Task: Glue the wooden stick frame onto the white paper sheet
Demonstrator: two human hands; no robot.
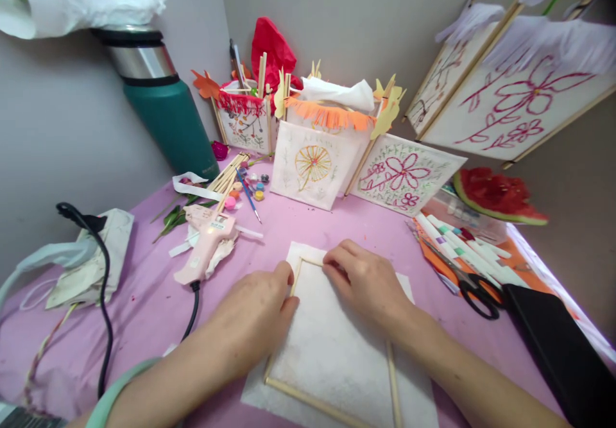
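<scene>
A frame of thin wooden sticks (317,397) lies on a sheet of white paper (332,338) in front of me. My left hand (260,306) is closed on the frame's left stick, thumb and fingers near its upper end. On the far stick, close to the upper left corner, the fingertips of my right hand (368,280) are pinched together. My right wrist covers the upper right part of the frame. To the left of the sheet rests a pink glue gun (208,239) with its black cord.
Behind stand paper lanterns with drawn flowers (312,162). A teal bottle (166,117) leans at the back left. White markers (462,245), black scissors (474,290) and a dark flat object (553,351) lie on the right. A power strip (91,261) with cables sits left.
</scene>
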